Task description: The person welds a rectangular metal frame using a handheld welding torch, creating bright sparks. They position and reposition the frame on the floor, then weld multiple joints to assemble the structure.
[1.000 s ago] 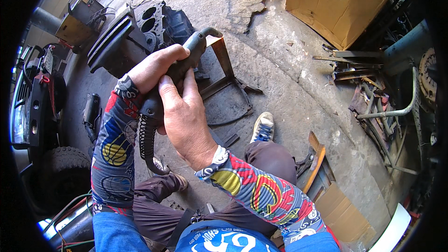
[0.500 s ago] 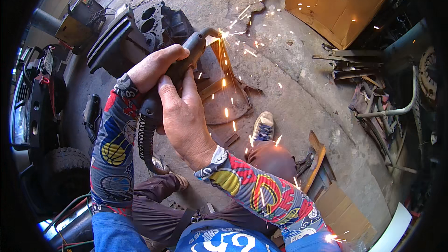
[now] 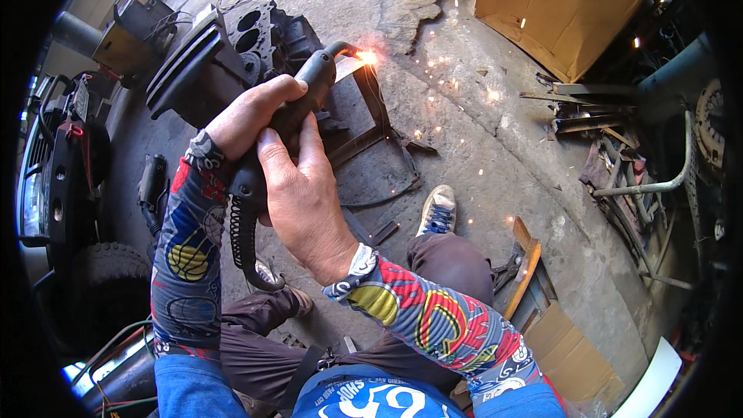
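Fingers of the left hand and the right hand are closed around a dark torch.
The bent neck of the torch reaches the upper end of a metal piece, where a bright orange glow is seen and small sparks spread over the concrete floor. To the left of the torch there is a large dark vise, and near it an engine block.

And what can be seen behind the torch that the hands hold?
Past the torch, the engine block shows partly on the left and a metal frame on the right. Whatever lies directly behind the torch, left hand and right hand is covered.
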`<state>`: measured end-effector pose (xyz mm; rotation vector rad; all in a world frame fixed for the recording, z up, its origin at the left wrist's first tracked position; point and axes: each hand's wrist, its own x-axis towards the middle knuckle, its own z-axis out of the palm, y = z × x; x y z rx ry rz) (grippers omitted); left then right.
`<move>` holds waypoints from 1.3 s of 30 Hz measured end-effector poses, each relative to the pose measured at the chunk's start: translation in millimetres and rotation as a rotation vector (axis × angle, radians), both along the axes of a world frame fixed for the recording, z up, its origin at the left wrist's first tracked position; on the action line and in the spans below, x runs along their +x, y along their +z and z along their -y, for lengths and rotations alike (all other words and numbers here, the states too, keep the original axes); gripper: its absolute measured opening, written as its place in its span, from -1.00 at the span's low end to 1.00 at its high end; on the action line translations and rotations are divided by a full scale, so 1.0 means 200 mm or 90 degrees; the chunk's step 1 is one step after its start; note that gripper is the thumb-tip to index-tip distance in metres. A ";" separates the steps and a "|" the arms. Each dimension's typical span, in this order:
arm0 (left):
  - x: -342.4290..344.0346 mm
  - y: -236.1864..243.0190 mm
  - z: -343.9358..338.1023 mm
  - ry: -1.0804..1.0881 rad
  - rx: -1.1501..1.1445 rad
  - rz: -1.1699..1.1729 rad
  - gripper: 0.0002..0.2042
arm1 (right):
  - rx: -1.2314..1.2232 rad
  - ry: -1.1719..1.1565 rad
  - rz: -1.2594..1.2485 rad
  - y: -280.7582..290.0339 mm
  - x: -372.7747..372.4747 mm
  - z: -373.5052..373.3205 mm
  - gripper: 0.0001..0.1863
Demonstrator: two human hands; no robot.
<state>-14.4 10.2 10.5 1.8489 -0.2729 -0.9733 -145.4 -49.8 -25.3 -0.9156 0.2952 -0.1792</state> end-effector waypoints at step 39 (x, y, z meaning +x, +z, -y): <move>-0.87 -0.40 -2.25 0.913 -0.279 -0.045 -0.59 | -1.076 0.796 -0.079 -0.74 -0.16 -0.23 -0.41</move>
